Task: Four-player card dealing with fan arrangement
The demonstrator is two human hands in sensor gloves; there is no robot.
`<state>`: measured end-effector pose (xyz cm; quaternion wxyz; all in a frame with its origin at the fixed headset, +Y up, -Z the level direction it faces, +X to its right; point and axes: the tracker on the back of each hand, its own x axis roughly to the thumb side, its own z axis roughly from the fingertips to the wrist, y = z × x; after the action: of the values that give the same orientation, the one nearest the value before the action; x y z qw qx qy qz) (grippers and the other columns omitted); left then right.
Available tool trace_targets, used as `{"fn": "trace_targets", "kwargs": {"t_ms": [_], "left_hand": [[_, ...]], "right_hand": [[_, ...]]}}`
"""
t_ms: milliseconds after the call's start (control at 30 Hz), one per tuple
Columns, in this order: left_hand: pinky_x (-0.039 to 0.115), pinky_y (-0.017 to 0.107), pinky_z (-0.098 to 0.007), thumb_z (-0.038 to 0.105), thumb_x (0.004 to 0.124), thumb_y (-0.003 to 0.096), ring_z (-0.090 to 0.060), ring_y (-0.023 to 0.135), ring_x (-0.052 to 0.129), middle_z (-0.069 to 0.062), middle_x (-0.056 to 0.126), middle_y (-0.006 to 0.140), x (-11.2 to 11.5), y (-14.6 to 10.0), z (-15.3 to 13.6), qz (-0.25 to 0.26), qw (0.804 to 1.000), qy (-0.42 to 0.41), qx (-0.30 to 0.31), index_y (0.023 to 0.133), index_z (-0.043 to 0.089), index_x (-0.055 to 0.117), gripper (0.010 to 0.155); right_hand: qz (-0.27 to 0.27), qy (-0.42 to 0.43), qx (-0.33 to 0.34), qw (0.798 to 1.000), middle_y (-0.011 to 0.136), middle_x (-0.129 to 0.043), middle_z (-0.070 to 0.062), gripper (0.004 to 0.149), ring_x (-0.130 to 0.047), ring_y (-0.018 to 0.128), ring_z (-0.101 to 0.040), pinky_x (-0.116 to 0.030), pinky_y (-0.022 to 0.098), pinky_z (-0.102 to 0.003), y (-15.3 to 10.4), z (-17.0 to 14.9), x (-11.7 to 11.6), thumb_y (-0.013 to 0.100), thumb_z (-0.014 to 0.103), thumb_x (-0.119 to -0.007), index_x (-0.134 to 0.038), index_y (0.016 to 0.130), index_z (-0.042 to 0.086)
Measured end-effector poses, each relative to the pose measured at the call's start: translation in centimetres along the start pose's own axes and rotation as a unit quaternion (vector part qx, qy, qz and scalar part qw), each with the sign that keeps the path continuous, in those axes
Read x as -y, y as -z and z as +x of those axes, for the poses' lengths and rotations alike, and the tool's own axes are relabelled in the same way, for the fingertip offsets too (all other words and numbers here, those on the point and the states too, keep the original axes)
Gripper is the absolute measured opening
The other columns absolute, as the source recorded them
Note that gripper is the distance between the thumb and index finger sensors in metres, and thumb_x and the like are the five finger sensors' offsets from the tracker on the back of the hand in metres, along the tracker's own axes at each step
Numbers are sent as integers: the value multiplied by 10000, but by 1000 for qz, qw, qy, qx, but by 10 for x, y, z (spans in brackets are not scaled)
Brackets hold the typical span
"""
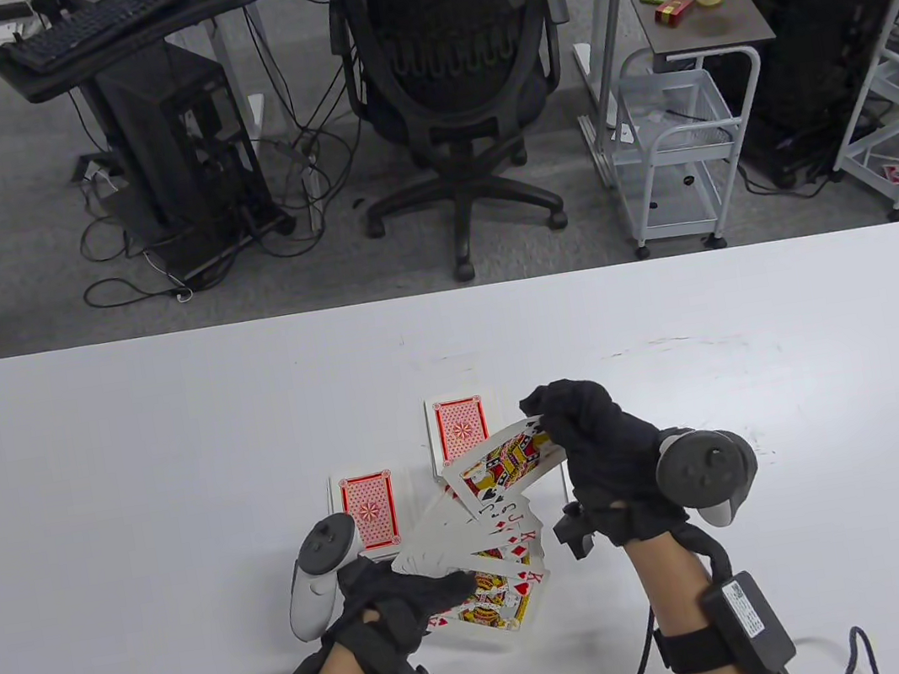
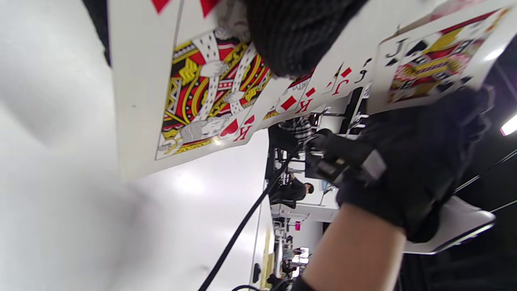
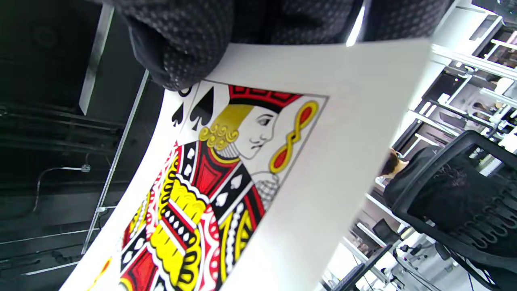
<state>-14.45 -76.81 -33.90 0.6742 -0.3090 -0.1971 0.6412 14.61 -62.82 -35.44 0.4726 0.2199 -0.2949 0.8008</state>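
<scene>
Table view first: the left hand (image 1: 390,611) is low near the table's (image 1: 94,461) front edge, fingers and thumb clamped on a face-up fan of cards (image 1: 484,557) with the king of hearts (image 1: 500,602) at the near end; the right hand (image 1: 605,457) is just beside it, fingertips pinching the jack of spades (image 1: 504,465) at the fan's far end, that card tilted up and overlapping the others; two face-down piles with red backs lie on the table behind the fan, one pile (image 1: 369,510) just left of it and partly hidden by the left hand's tracker, the other pile (image 1: 461,429) a bit farther back, its near edge covered by the jack; an office chair (image 1: 452,81) sits past the table

Left wrist view: a gloved finger (image 2: 291,40) presses on the king of hearts (image 2: 202,93); next along the fan I can read a king of diamonds (image 2: 297,103), a jack of diamonds (image 2: 341,83) and another black jack, suit too small to tell; the right hand (image 2: 416,161) grips the jack of spades (image 2: 436,52) by its edge

Right wrist view: gloved fingers (image 3: 181,40) pinch the top corner of the jack of spades (image 3: 242,169), which fills most of the frame and bows slightly
</scene>
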Motion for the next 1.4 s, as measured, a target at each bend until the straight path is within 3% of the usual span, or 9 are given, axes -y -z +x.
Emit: {"fn": "trace_targets", "kwargs": {"t_ms": [300,433,600,933,1033,1100,1167,1300,1400], "left_hand": [[886,518,-499,214,824,517,-383,807,968,-18,819,1005,4,2,0,-17,999,28,-24,1030,408,623,583],[888,513,-500,213,823,518,-389,800,971,-37,818,1004,2,1,-1,-8,1000,12,-24,1030,404,623,582],[885,519,-499,214,821,520,-387,805,968,-42,815,1006,-4,-3,0,2,1000,-6,-13,1029,405,625,578],[861,554,-498,230,827,517,-371,846,936,33,818,1012,-6,-3,-2,10,1000,-20,-2,1018,423,637,569],[852,567,-497,240,824,521,-373,860,923,41,814,1017,-6,-3,-1,11,1000,-27,3,1018,425,639,562],[846,578,-495,247,821,523,-368,875,911,54,810,1021,-7,-5,2,21,997,-66,27,1018,430,634,561],[839,588,-495,249,818,527,-372,890,893,54,804,1025,-10,-8,3,37,993,-100,48,1023,429,625,561],[824,612,-494,253,810,536,-366,920,864,68,785,1039,-16,-14,2,74,986,-134,69,1025,441,609,561],[819,624,-488,254,802,542,-357,933,848,80,778,1042,-18,-17,1,104,983,-138,65,1027,447,594,562]], "right_hand": [[-37,-22,25,999,825,-842,-30,418,-998,697,-297,-693,554,-631,2,8,7,474,252,-760,-665,879,212],[72,-60,45,995,870,-826,-59,406,-964,754,-338,-665,570,-662,2,8,-9,469,244,-779,-707,868,219],[164,-14,33,986,1069,-510,-196,396,-689,966,-485,-556,606,-731,-3,8,-36,465,269,-815,-766,856,228],[170,84,-40,981,1086,-419,-239,375,-548,998,-546,-471,604,-778,-19,0,-66,450,281,-855,-811,821,260],[178,97,-55,978,1095,-419,-222,398,-555,998,-547,-463,607,-780,-18,-3,-64,488,325,-835,-795,884,309],[175,122,-79,974,1099,-432,-206,529,-638,973,-514,-502,609,-759,-18,-9,-60,510,373,-834,-663,1007,312],[160,107,-119,974,1060,-517,-190,672,-780,879,-444,-588,586,-715,-19,-15,-55,513,434,-832,-552,1054,150],[212,35,-152,965,911,-734,-99,674,-951,678,-320,-678,552,-645,-21,-22,-57,512,471,-842,-578,1037,140],[194,50,-142,969,814,-814,-61,613,-997,580,-274,-700,535,-637,-24,-17,-67,494,423,-876,-651,988,139]]}}
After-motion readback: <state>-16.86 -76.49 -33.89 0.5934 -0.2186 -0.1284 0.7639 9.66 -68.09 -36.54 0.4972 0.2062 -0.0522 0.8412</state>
